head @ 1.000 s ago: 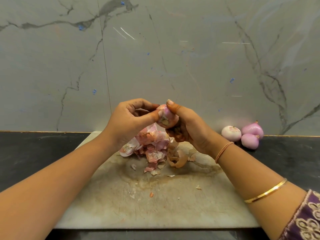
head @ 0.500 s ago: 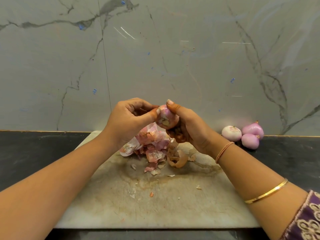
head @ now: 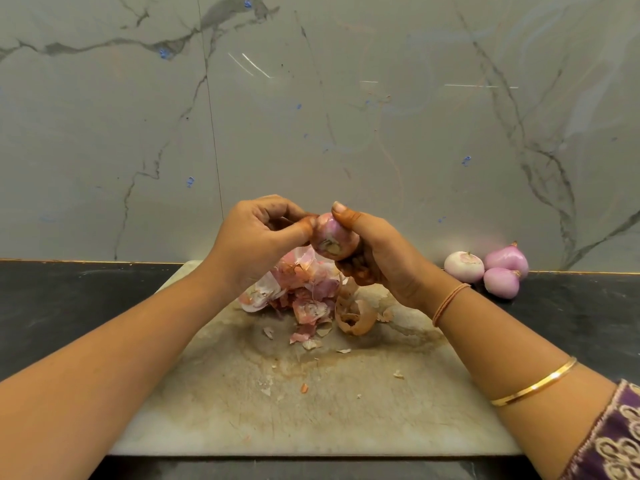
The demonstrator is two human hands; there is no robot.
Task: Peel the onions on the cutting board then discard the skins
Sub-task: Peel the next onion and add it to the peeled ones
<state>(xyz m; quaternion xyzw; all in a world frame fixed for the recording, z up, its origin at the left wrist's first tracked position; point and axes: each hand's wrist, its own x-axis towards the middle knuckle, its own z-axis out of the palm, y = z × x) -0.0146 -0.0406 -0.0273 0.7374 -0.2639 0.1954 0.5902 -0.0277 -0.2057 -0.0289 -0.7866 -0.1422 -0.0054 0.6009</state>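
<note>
**A:** Since a second ago the left hand point(head: 256, 237) has drawn its thumb back off the front of the onion point(head: 334, 235), so more of the pink side and the root end now faces us. Little else has shifted.

**B:** And the grips?

**A:** The right hand point(head: 377, 251) is wrapped round the onion from the right and below, with its thumb on top. The left hand's fingers are curled and its thumb tip presses the onion's left side. Both hold it in the air above the far part of the cutting board point(head: 311, 410).

**B:** Best way to finish this one?

**A:** I'd catch a loose edge near the root with the thumbnail and pull along the bulb, turning the onion in the right hand. It should stay over the skins point(head: 304, 289) heaped just beneath, so scraps drop onto the pile.

**B:** What remains?

**A:** Three peeled onions point(head: 505, 261) sit together on the dark counter point(head: 69, 306) to the right, against the marble wall point(head: 346, 133). The skins aren't discarded yet, and small flakes are scattered nearer us on the board.
</note>
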